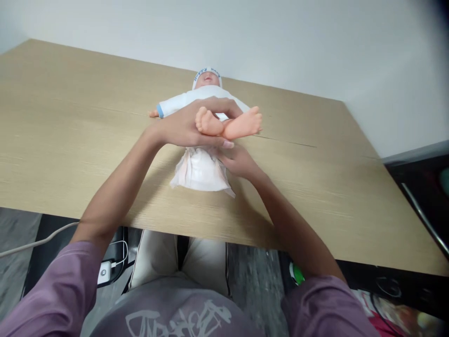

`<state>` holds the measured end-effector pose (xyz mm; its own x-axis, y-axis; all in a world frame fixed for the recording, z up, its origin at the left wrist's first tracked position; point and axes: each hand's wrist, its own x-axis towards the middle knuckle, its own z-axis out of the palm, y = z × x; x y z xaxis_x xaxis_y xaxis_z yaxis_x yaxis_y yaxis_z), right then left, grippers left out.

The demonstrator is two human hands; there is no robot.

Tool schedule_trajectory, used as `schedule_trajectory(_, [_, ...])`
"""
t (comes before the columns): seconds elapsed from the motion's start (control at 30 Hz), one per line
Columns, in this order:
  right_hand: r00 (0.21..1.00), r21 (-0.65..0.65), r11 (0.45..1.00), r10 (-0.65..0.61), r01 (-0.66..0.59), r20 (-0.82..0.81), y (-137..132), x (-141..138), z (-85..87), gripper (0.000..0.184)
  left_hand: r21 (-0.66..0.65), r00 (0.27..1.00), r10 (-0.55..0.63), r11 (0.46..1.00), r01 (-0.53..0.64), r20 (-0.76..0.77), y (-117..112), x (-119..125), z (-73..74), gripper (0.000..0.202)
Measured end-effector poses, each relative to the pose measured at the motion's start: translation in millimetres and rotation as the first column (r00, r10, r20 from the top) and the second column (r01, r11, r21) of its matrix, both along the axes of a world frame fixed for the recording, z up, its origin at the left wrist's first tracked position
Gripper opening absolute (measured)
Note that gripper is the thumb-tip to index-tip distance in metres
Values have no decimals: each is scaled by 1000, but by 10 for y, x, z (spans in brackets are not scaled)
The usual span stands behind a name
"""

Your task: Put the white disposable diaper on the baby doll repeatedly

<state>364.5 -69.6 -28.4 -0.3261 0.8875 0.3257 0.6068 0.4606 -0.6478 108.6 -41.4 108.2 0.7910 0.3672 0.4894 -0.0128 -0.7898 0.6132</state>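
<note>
A baby doll in a white long-sleeved top and a lettered cap lies on its back, head toward the wall. My left hand is wrapped round its two lower legs, and the bare feet stick up toward me. Under the doll's bottom a white diaper is spread toward the table's front edge. My right hand is low beside the diaper's right side, below the feet. Its fingertips are hidden behind the left thumb and the diaper, so what they hold does not show.
The wooden table reaches back to a white wall. A white cable and a small white device are below the front edge at the left. Dark furniture stands at the right.
</note>
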Motion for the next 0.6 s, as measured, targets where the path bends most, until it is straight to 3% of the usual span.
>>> schedule_trajectory(0.1, [982, 159, 970, -170, 182, -88, -473, 112, 77, 47, 57, 998, 54, 997, -53, -13, -105, -11, -162, 48])
schedule_trajectory(0.17, [976, 273, 942, -160, 195, -148, -703, 58, 160, 55, 78, 992, 123, 990, -120, -34, -193, -9, -322, 52])
schedule_trajectory(0.27, [991, 364, 931, 17, 33, -135, -867, -103, 286, 66, 94, 983, 180, 980, -174, -48, -322, -14, -595, 55])
schedule_trajectory(0.37, [988, 348, 932, 138, -104, -74, -866, -173, 322, 65, 124, 972, 230, 967, -223, -46, -418, -100, -806, 59])
schedule_trajectory(0.6, [955, 245, 936, 199, -251, 219, -748, 282, 27, 38, 224, 964, 197, 962, -155, -177, -396, -810, -991, 42])
